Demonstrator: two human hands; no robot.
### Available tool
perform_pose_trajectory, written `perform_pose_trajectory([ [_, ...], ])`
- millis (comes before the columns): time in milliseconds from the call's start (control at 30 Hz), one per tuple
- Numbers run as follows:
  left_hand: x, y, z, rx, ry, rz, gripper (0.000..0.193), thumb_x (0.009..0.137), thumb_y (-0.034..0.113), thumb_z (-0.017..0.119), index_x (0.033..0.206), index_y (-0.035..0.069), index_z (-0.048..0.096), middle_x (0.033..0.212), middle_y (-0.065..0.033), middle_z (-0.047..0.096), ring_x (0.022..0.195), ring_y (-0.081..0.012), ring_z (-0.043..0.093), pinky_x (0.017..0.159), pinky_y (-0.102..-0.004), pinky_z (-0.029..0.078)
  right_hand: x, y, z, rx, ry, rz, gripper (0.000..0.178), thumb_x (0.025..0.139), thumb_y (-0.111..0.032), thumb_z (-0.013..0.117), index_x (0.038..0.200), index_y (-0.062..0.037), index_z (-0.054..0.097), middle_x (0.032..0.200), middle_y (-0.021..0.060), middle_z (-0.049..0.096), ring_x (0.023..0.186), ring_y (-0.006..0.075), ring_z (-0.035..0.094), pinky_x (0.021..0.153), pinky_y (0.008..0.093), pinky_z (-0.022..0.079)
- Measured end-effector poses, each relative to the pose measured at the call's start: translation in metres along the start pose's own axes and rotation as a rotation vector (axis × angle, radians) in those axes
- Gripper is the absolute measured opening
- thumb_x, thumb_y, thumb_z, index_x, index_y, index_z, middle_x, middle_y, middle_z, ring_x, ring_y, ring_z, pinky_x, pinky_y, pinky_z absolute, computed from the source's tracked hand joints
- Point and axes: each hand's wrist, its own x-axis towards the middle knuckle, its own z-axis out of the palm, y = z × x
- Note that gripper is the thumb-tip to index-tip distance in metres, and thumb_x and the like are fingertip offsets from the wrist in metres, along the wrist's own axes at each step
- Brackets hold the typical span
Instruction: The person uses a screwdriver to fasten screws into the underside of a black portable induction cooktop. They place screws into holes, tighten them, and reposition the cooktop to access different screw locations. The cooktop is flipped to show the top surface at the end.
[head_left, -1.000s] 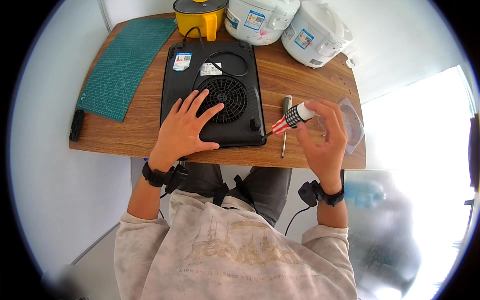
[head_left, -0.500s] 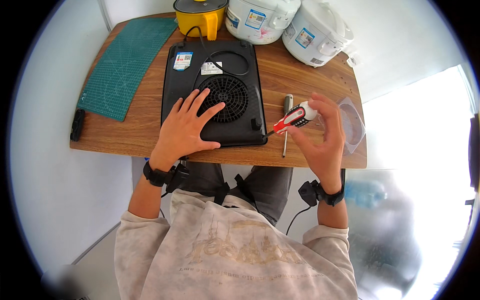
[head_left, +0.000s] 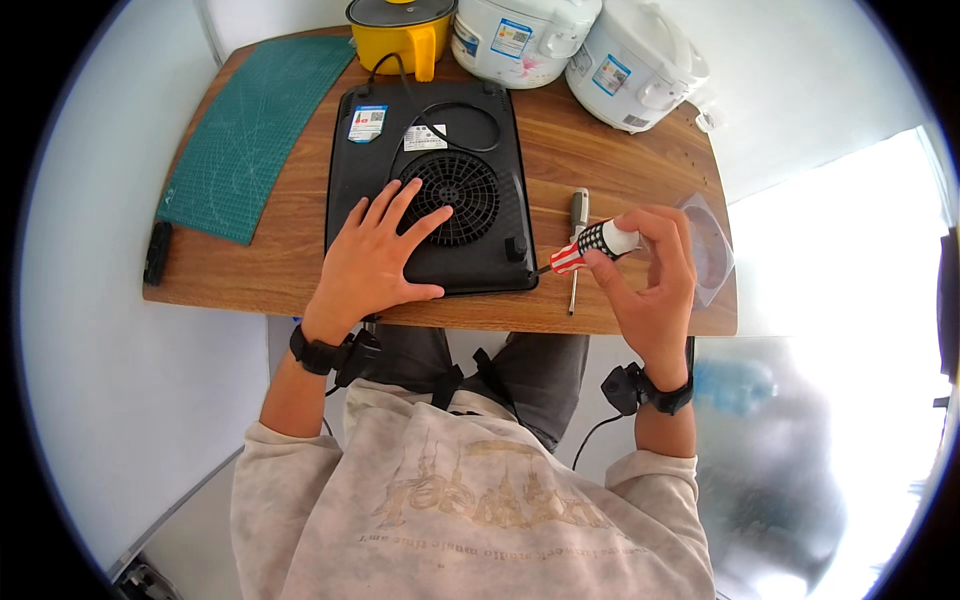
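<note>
A black induction cooker [head_left: 375, 170] lies upside down on the table, its round fan grille [head_left: 468, 205] and a loop of power cord [head_left: 490, 147] on top. My left hand [head_left: 372, 255] rests flat on its underside with fingers spread, their tips on the grille's edge. My right hand [head_left: 655, 262] grips a red, white and black screwdriver [head_left: 590, 243] by the end of its handle. The screwdriver is tilted, its tip at the cooker's near right corner; the screw itself is too small to make out. A second screwdriver [head_left: 579, 208] with a grey handle lies under it on the table.
A green cutting mat [head_left: 240, 130] covers the table's left side, with a black object [head_left: 157, 252] near it. Along the back stand a yellow pot [head_left: 395, 42] and two white rice cookers [head_left: 525, 45], [head_left: 635, 75]. A clear plastic tray [head_left: 708, 250] sits at the right edge.
The screwdriver's handle has turned about its axis within my right fingers; its tip stays at the same corner. My left hand keeps its place on the cooker.
</note>
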Motion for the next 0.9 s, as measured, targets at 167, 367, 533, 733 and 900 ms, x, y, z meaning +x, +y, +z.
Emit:
perform_pose_trajectory([
  [167, 0.0, 0.0, 0.001, 0.003, 0.007, 0.006, 0.1, 0.068, 0.064, 0.083, 0.155, 0.035, 0.043, 0.164, -0.0126, 0.034, 0.151, -0.0379, 0.033, 0.12, -0.0563, 0.034, -0.002, -0.002, 0.004, 0.153, 0.03, 0.018, 0.043, 0.078, -0.001, 0.082, 0.117, -0.0054, 0.065, 0.111, 0.0109, 0.064, 0.103, 0.0279, 0.065, 0.095, 0.0377, 0.05],
  [367, 0.001, 0.0, 0.0, -0.001, 0.014, 0.007, 0.101, 0.068, 0.065, 0.083, 0.156, 0.035, 0.042, 0.165, -0.0124, 0.034, 0.151, -0.0379, 0.034, 0.12, -0.0564, 0.035, -0.001, -0.005, -0.004, 0.013, -0.008, 0.047, 0.046, 0.078, 0.0, 0.081, 0.121, -0.0053, 0.064, 0.12, 0.014, 0.065, 0.107, 0.0281, 0.066, 0.096, 0.0375, 0.051],
  [533, 0.0, 0.0, 0.002, 0.016, 0.012, 0.005, 0.101, 0.068, 0.065, 0.083, 0.156, 0.035, 0.043, 0.165, -0.0118, 0.034, 0.151, -0.0379, 0.034, 0.119, -0.0565, 0.035, 0.0, -0.004, 0.002, 0.117, 0.061, -0.013, 0.046, 0.076, -0.001, 0.085, 0.117, -0.0057, 0.065, 0.112, 0.0114, 0.063, 0.105, 0.0264, 0.065, 0.091, 0.0361, 0.052],
  [733, 0.0, 0.0, 0.0, 0.015, 0.008, 0.002, 0.1, 0.069, 0.065, 0.083, 0.155, 0.035, 0.043, 0.165, -0.0118, 0.034, 0.151, -0.0377, 0.034, 0.12, -0.0565, 0.035, -0.002, 0.003, -0.002, 0.008, 0.016, -0.03, 0.044, 0.077, 0.0, 0.082, 0.118, -0.0051, 0.064, 0.115, 0.0122, 0.064, 0.101, 0.0287, 0.064, 0.091, 0.0377, 0.052],
  [900, 0.0, 0.0, 0.001, 0.017, 0.016, 0.007, 0.1, 0.069, 0.065, 0.083, 0.155, 0.035, 0.043, 0.165, -0.012, 0.034, 0.151, -0.0375, 0.034, 0.119, -0.0564, 0.035, 0.0, -0.001, 0.001, 0.068, -0.005, -0.019, 0.041, 0.08, 0.001, 0.079, 0.118, -0.0043, 0.064, 0.114, 0.0126, 0.062, 0.104, 0.0301, 0.064, 0.092, 0.0389, 0.052],
])
